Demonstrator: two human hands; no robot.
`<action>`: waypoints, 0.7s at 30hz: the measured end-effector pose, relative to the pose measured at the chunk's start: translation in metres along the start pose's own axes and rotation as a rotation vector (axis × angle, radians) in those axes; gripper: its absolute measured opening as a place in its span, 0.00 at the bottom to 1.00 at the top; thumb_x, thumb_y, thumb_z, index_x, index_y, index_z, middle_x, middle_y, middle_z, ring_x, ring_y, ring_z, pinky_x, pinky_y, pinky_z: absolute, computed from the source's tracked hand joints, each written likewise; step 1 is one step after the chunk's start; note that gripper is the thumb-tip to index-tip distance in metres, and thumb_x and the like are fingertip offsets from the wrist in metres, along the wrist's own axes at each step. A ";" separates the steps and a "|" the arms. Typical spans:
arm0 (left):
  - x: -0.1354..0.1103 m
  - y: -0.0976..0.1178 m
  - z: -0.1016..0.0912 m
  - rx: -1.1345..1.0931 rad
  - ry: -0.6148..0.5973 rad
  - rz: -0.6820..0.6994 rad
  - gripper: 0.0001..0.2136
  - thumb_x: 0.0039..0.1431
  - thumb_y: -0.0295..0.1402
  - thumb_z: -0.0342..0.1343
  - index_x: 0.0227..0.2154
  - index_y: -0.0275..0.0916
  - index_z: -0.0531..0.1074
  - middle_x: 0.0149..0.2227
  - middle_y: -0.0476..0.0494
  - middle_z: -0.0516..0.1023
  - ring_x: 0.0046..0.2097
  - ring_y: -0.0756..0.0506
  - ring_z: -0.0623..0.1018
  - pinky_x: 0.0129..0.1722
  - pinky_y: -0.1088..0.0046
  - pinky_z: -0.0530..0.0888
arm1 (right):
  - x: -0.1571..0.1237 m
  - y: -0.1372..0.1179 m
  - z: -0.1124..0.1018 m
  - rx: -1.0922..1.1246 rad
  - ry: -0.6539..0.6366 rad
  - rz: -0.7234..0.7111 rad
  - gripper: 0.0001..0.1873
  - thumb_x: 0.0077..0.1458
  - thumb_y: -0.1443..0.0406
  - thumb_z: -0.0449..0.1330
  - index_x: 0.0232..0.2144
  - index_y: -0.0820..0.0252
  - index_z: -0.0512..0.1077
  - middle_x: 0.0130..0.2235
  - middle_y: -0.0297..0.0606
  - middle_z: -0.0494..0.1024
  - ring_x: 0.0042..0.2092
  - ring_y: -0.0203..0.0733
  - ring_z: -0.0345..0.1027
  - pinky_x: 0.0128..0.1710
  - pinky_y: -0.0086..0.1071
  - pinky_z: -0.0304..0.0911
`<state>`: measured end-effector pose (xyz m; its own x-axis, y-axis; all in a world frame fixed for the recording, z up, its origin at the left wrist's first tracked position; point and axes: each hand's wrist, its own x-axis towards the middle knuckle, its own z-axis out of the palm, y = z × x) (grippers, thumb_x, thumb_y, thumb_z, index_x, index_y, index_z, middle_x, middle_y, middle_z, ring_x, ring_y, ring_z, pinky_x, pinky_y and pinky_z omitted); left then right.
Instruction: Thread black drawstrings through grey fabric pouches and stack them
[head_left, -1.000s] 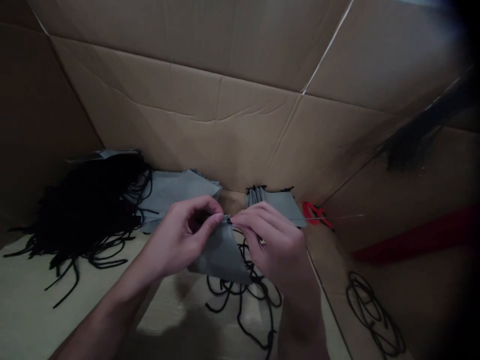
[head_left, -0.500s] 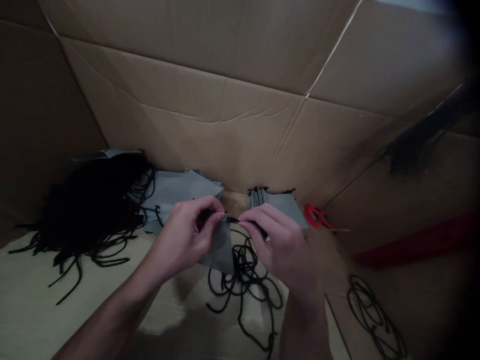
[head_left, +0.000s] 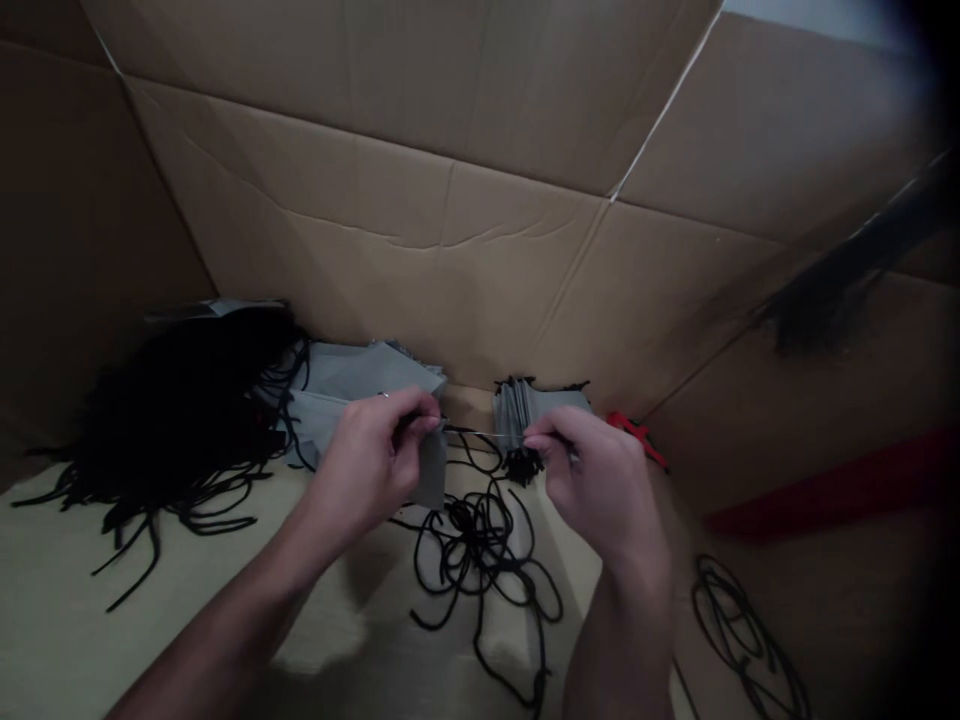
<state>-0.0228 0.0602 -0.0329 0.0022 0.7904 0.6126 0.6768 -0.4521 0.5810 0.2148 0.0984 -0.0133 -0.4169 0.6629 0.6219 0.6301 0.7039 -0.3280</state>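
My left hand (head_left: 382, 450) is closed in a pinch on the top corner of a small grey fabric pouch (head_left: 430, 475), which hangs below the fingers. My right hand (head_left: 600, 480) pinches a thin, pale needle-like wire (head_left: 487, 434) that stretches straight across to the pouch at my left fingertips. Whether it is a needle or a wire I cannot tell. A black cord (head_left: 474, 455) loops down beside the pouch's edge. Beneath and between my hands lies a loose tangle of black cord (head_left: 480, 540).
A big heap of black cords (head_left: 180, 420) lies at the left, beside a pile of grey pouches (head_left: 367, 370). Another stack of pouches with black cord ends (head_left: 514, 408) stands against the cardboard wall (head_left: 360, 200). Red-handled scissors (head_left: 641, 436) and a coiled cord (head_left: 739, 630) are at the right.
My right hand has moved right, away from my left hand, and the thin wire now spans the gap between them. The pouch in my left hand has shifted slightly left.
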 end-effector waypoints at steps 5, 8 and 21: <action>-0.002 0.004 0.017 -0.039 -0.045 0.040 0.09 0.64 0.20 0.54 0.32 0.37 0.75 0.25 0.52 0.75 0.25 0.52 0.69 0.27 0.77 0.64 | 0.003 -0.023 0.030 0.083 -0.118 -0.053 0.13 0.65 0.78 0.56 0.32 0.58 0.73 0.35 0.37 0.79 0.39 0.43 0.75 0.40 0.34 0.67; -0.001 0.000 0.014 -0.024 -0.060 0.009 0.08 0.64 0.21 0.55 0.32 0.37 0.76 0.25 0.51 0.77 0.25 0.51 0.70 0.27 0.76 0.64 | 0.004 -0.024 0.029 0.110 -0.186 -0.025 0.10 0.67 0.75 0.58 0.36 0.58 0.75 0.38 0.38 0.81 0.40 0.44 0.76 0.42 0.35 0.68; -0.004 0.006 0.019 -0.060 -0.112 0.005 0.10 0.65 0.20 0.53 0.32 0.37 0.75 0.27 0.50 0.77 0.27 0.50 0.70 0.29 0.74 0.64 | 0.005 -0.030 0.032 0.130 -0.098 -0.033 0.13 0.66 0.76 0.57 0.32 0.57 0.75 0.35 0.38 0.82 0.38 0.44 0.77 0.40 0.36 0.71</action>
<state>-0.0047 0.0620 -0.0417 0.0900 0.8276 0.5540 0.6316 -0.4775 0.6108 0.1728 0.0891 -0.0233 -0.5017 0.6561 0.5638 0.5277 0.7486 -0.4015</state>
